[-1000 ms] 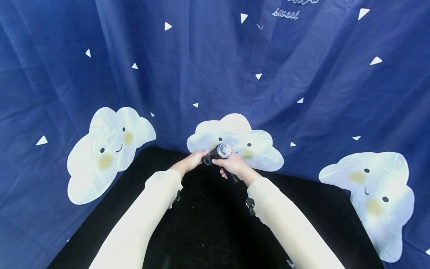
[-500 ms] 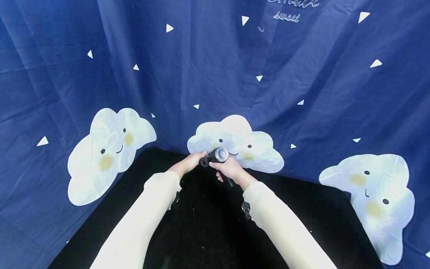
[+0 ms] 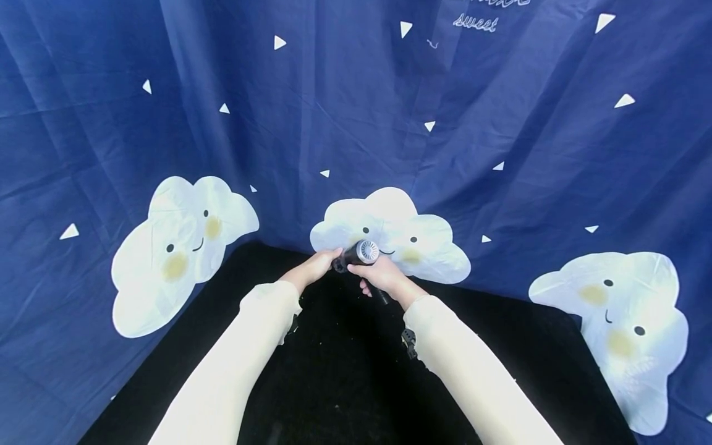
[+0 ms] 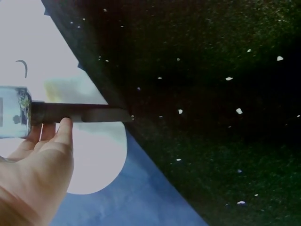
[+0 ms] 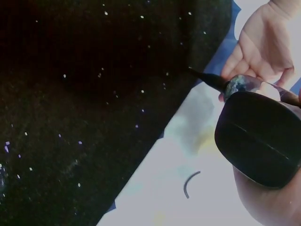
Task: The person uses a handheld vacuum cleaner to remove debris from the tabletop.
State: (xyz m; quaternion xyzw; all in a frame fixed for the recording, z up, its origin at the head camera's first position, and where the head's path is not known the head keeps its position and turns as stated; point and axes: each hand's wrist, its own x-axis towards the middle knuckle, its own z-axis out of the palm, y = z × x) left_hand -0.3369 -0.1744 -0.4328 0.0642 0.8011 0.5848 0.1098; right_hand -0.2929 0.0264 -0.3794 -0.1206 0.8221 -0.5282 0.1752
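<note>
A black handheld vacuum cleaner (image 3: pixel 368 251) with a silver vented end is held between both hands near the table's far side. My right hand (image 3: pixel 385 276) grips its handle, and the handle's broad black end (image 5: pixel 261 141) fills much of the right wrist view. With thumb and fingers, my left hand (image 3: pixel 317 267) pinches the narrow black nozzle (image 4: pixel 89 113) close to the clear dust cup (image 4: pixel 14 113). The nozzle's tip points toward the black tabletop. Small pale scraps (image 4: pixel 239 111) lie scattered over that surface.
The black-covered table (image 3: pixel 334 371) reaches back to a blue curtain (image 3: pixel 356 111) printed with white clouds and triangles. One smiling cloud (image 3: pixel 439 247) is right behind the hands. Each wrist wears a dark strap, below cream sleeves (image 3: pixel 473 364).
The vacuum cleaner and my right hand have shifted slightly to the left. My left hand has barely moved, and both grips are unchanged.
</note>
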